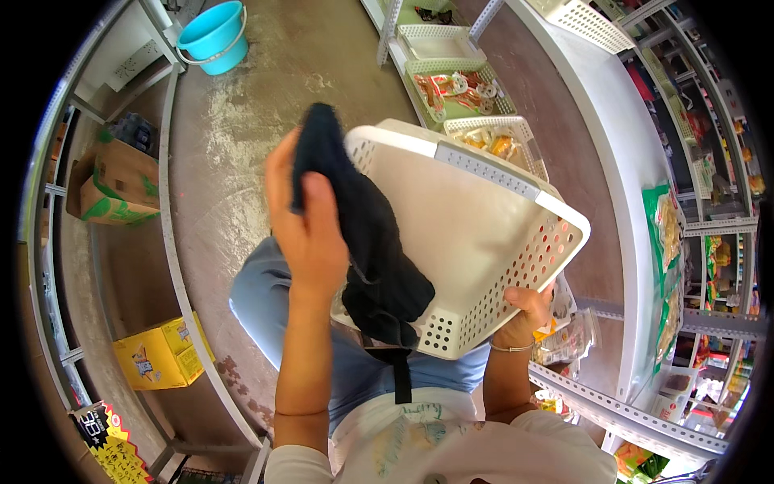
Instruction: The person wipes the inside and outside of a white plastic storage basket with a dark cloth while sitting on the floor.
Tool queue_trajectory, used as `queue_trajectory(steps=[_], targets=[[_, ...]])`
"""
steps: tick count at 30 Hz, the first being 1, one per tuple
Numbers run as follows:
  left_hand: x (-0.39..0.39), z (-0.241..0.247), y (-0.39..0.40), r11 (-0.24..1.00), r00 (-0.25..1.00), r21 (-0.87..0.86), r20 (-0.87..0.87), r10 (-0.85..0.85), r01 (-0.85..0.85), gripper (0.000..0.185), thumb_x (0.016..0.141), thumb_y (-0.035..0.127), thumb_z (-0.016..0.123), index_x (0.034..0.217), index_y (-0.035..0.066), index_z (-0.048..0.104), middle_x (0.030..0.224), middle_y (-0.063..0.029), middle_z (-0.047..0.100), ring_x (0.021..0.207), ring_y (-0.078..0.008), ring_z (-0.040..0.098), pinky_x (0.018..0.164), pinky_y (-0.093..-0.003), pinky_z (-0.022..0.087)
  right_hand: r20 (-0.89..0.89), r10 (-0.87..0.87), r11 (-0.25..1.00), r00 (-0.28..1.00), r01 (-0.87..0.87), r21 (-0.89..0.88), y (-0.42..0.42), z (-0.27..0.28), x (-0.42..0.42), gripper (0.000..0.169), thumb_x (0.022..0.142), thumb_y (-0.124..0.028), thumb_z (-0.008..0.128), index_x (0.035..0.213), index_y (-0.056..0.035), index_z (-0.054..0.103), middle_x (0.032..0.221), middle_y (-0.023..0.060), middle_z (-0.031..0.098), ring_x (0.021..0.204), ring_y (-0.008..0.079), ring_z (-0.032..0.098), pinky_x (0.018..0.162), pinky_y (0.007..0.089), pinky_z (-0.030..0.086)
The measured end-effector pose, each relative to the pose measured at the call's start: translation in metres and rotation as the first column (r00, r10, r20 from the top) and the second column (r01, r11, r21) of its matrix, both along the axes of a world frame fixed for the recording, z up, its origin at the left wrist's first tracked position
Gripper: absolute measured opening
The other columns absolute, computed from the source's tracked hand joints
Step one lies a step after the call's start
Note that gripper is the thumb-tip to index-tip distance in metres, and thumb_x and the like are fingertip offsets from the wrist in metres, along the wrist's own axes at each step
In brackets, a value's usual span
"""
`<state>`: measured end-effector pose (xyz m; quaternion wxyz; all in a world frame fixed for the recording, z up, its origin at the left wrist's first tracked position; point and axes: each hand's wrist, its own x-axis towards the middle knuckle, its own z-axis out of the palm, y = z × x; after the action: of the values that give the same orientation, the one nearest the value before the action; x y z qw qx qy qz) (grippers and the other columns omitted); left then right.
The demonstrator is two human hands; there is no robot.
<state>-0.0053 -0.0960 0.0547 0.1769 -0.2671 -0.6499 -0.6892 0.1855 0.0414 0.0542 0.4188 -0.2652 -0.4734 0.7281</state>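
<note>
My left hand (311,224) grips a dark cloth (375,230), its thumb pressed over the upper bunched part. The cloth hangs down into a white plastic basket (459,212) with perforated sides, and its lower end lies against the basket's near left corner. The basket is tilted above my lap, and I see nothing else in it. My right hand (526,311) holds the basket's right side by the rim, thumb on the edge; its other fingers are mostly hidden behind the basket wall.
A turquoise bucket (214,39) stands on the floor at the upper left. Metal shelving at left holds a yellow carton (160,354) and an open cardboard box (121,181). Beyond my basket, trays of packaged food (459,91) line a low shelf; a white shelf edge (611,151) curves along the right.
</note>
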Motion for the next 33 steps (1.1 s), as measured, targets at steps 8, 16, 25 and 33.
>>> queue_trajectory(steps=[8, 16, 25, 33], targets=[[-0.005, 0.027, 0.009, 0.86, 0.927, -0.462, -0.373, 0.032, -0.216, 0.024, 0.081, 0.012, 0.06, 0.102, 0.001, 0.057, 0.102, -0.0173, 0.051, 0.094, -0.0353, 0.048, 0.081, -0.0424, 0.037, -0.008, 0.192, 0.972, 0.981, -0.189, 0.137, 0.006, 0.006, 0.004, 0.106, 0.053, -0.004, 0.068, 0.148, -0.002, 0.021, 0.137, 0.0164, 0.044, 0.124, 0.0301, 0.047, 0.103, 0.0403, 0.04], [-0.004, 0.013, 0.017, 0.965, 0.99, -0.249, 0.091, 0.111, -0.085, 0.024, 0.098, 0.017, 0.045, 0.104, -0.005, 0.051, 0.099, -0.0216, 0.049, 0.09, -0.0408, 0.05, 0.08, -0.0412, 0.042, -0.046, 0.169, 0.957, 0.985, -0.152, 0.248, -0.003, 0.021, 0.009, 0.109, 0.053, -0.005, 0.071, 0.149, -0.0008, 0.02, 0.143, 0.0167, 0.04, 0.131, 0.0292, 0.042, 0.108, 0.0402, 0.035], [0.015, 0.018, -0.007, 0.991, 0.851, 0.135, 0.521, -0.063, -0.009, 0.026, 0.098, 0.022, 0.055, 0.102, -0.003, 0.061, 0.084, -0.0031, 0.059, 0.077, -0.0102, 0.054, 0.071, -0.0239, 0.044, -0.032, 0.039, 0.996, 0.999, -0.036, 0.081, 0.006, 0.004, 0.03, 0.085, 0.056, -0.008, 0.061, 0.136, 0.0025, 0.035, 0.119, 0.0164, 0.054, 0.106, 0.0277, 0.057, 0.09, 0.0358, 0.049], [0.03, 0.047, -0.015, 0.881, 0.866, 0.468, 0.465, -0.185, -0.063, 0.021, 0.096, 0.015, 0.056, 0.111, 0.001, 0.062, 0.098, -0.0054, 0.067, 0.084, -0.0103, 0.064, 0.072, -0.0213, 0.052, -0.124, 0.045, 0.998, 0.991, -0.051, -0.044, 0.011, 0.004, 0.035, 0.09, 0.054, -0.001, 0.061, 0.139, -0.0001, 0.032, 0.118, 0.0149, 0.055, 0.105, 0.0282, 0.057, 0.091, 0.037, 0.048]])
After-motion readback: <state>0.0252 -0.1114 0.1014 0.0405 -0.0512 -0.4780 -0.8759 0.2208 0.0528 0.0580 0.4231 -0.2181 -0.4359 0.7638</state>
